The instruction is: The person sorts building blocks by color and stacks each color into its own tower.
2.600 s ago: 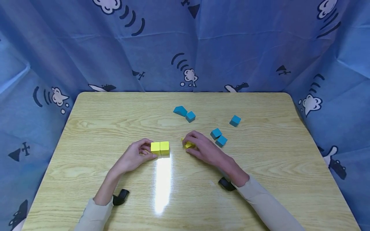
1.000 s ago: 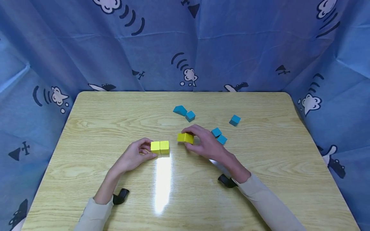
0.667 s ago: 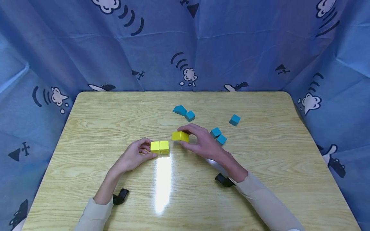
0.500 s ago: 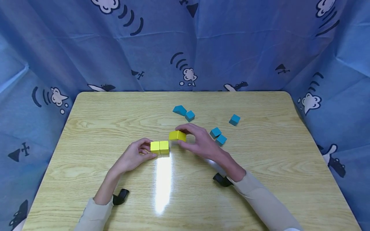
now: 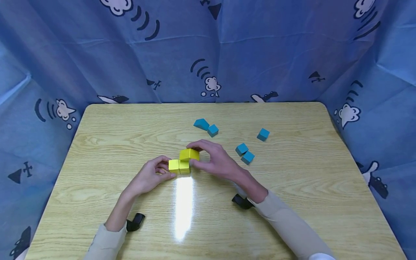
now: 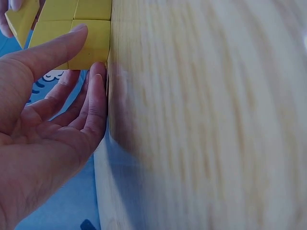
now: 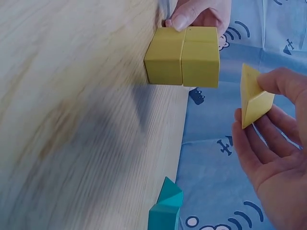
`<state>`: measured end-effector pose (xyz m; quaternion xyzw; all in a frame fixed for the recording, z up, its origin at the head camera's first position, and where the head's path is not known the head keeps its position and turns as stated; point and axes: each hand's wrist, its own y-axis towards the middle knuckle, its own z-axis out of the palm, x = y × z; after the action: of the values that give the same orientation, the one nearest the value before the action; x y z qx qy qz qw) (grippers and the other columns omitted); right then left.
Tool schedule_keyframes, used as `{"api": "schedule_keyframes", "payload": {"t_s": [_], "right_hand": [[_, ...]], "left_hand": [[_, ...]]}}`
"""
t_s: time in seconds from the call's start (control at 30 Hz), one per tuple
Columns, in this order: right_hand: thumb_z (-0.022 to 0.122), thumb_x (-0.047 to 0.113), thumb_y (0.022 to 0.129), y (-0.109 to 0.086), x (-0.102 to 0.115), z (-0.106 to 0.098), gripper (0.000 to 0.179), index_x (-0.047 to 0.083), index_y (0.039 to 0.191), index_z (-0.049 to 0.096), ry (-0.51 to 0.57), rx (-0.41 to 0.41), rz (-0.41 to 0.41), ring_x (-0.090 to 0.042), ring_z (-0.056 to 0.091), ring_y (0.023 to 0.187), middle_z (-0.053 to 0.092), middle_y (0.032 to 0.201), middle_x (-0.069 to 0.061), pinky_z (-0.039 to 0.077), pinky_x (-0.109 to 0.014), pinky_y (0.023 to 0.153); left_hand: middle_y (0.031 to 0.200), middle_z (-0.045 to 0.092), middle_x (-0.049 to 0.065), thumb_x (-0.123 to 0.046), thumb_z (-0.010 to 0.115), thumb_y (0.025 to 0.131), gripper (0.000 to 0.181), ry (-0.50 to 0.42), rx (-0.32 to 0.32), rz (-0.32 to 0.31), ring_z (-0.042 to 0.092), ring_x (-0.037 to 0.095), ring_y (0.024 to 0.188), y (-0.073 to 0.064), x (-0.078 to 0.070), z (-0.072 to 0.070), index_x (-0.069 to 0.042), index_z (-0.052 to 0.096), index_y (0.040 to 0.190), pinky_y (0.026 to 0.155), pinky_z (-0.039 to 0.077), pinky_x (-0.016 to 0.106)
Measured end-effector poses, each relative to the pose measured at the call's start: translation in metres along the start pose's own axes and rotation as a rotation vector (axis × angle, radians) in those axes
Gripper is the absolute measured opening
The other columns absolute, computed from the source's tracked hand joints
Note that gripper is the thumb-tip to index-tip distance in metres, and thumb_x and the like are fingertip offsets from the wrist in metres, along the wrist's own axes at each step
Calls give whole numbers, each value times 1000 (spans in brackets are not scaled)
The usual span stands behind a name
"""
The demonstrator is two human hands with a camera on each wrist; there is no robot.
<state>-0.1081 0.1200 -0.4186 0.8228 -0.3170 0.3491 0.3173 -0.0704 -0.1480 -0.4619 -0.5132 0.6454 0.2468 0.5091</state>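
A: Where does the yellow wedge (image 5: 188, 154) lie?
B: Above the yellow stack (image 5: 178, 168), toward its right end; right wrist view shows a gap. Longer side looks roughly in line with the stack's row.
A: Which hand is nearer?
B: Right hand (image 5: 212, 159), pinching the wedge between thumb and fingers. Left hand (image 5: 152, 175) grips the stack's left end, thumb on its near face, fingers bent.
A: Shapes, surfaces?
B: Stack: smooth, square-faced cubes, two high. Wedge: slanted faces, crisp edges. Beyond the stack and to its right, a blue wedge (image 5: 201, 124); farther right, blue cubes (image 5: 247, 157). Under the stack, a glossy wood-grained table (image 5: 130, 126).
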Motion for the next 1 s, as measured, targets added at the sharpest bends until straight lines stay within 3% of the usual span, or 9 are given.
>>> {"api": "schedule_keyframes", "payload": {"t_s": [0.1, 0.37, 0.77, 1.0], "right_hand": [[77, 10, 92, 3, 1, 2, 35, 4, 125, 67, 7, 6, -17, -15, 63, 106, 69, 119, -3, 55, -44, 95], [76, 9, 92, 9, 3, 12, 34, 4, 125, 67, 16, 35, -33, -13, 63, 105, 69, 120, -4, 53, -25, 94], [74, 6, 92, 14, 3, 24, 35, 5, 126, 67, 22, 94, -46, -11, 61, 103, 69, 119, -2, 55, -37, 94], [73, 5, 92, 13, 2, 26, 35, 4, 126, 66, 21, 128, -12, -14, 60, 103, 68, 119, -5, 55, -44, 93]], "left_hand": [[106, 67, 13, -8, 79, 91, 43, 0, 1, -1, 64, 23, 92, 0, 0, 0, 4, 59, 128, 80, 54, 25], [106, 67, 13, -8, 78, 92, 42, -14, 8, 10, 65, 24, 94, 1, 2, 1, 4, 59, 128, 81, 54, 25], [109, 66, 14, -12, 79, 93, 42, -15, 15, 4, 63, 24, 95, -1, 0, -1, 4, 59, 127, 83, 53, 25], [108, 66, 13, -11, 79, 92, 43, -16, 14, 13, 64, 24, 95, 0, 2, -1, 4, 59, 127, 83, 54, 25]]}}
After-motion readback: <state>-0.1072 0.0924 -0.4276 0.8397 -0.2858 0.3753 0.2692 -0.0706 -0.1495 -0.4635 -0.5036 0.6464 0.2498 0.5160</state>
